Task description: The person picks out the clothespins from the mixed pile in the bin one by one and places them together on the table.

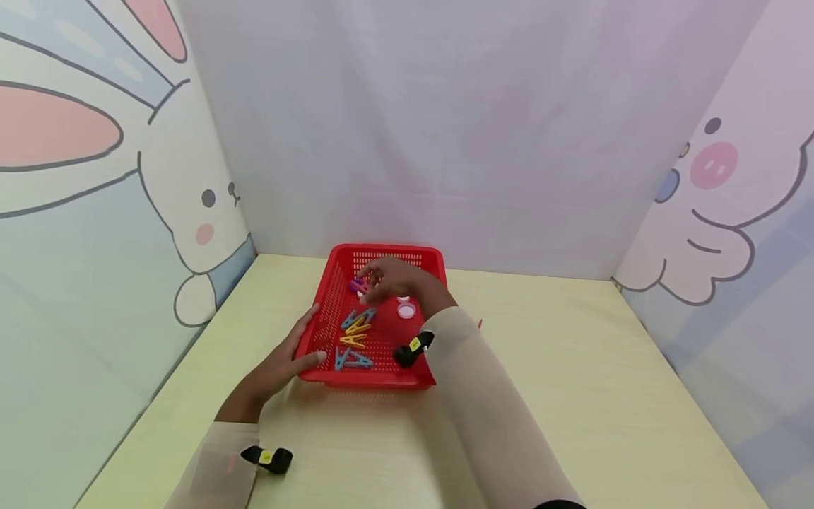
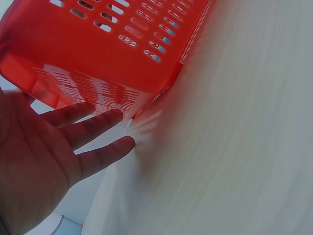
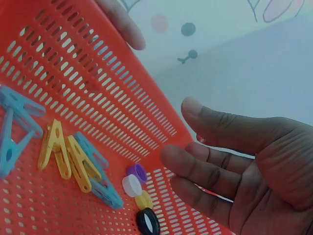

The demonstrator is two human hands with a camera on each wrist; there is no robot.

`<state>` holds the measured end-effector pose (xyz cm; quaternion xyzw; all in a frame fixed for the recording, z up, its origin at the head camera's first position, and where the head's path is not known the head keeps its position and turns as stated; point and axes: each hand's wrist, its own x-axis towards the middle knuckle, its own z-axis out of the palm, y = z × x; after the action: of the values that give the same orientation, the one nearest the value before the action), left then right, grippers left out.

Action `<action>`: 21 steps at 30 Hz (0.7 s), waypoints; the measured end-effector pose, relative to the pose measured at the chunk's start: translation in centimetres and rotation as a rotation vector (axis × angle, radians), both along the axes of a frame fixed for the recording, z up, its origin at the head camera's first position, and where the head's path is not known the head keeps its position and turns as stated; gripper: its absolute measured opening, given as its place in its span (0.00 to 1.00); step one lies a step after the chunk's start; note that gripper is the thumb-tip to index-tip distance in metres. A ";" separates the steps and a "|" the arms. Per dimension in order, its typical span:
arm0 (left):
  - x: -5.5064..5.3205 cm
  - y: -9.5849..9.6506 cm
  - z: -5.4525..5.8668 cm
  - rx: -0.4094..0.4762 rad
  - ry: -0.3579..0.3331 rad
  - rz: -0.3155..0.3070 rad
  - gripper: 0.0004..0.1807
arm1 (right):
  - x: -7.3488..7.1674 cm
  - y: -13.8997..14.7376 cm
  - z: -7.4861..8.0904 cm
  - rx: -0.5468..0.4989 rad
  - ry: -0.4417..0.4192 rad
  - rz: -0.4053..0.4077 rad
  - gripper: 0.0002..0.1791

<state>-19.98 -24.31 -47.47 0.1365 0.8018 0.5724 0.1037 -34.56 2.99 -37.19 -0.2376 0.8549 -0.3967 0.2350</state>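
A red perforated plastic basket (image 1: 388, 379) stands on the table, holding yellow clothespins (image 1: 352, 341) and blue clothespins (image 1: 358, 360). My left hand (image 1: 280, 364) grips its near left corner, thumb over the rim and fingers along the outer wall. In the left wrist view those fingers (image 2: 98, 132) lie fairly straight against the wall. Over the far part of the basket hovers my right hand (image 1: 394, 277), thumb and fingers apart. A small pink and purple item (image 1: 357, 285) shows beside its fingertips. The right wrist view has no object between thumb and fingers.
Small round caps lie in the basket: purple (image 3: 137, 172), white (image 3: 132, 186), yellow (image 3: 144, 200), black (image 3: 147, 222). A pale pink round piece (image 1: 406, 310) sits under my right wrist. Cartoon-printed side walls and a plain back wall (image 1: 407, 141) surround the pale table (image 1: 559, 367).
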 end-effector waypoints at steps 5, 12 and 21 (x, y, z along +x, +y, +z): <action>-0.1 -0.2 0.1 -0.003 -0.002 0.002 0.61 | 0.7 0.8 1.0 0.020 -0.050 -0.082 0.37; -0.2 -0.4 0.0 -0.018 -0.012 0.012 0.61 | 1.5 2.6 1.9 -0.016 -0.030 -0.126 0.39; -0.4 -0.5 0.0 -0.018 -0.017 0.020 0.60 | 2.1 5.0 1.3 -0.037 0.246 -0.120 0.32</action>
<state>-20.35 -24.85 -47.45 0.1225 0.8075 0.5673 0.1058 -32.49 7.95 -35.89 -0.2370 0.8826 -0.3935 0.0996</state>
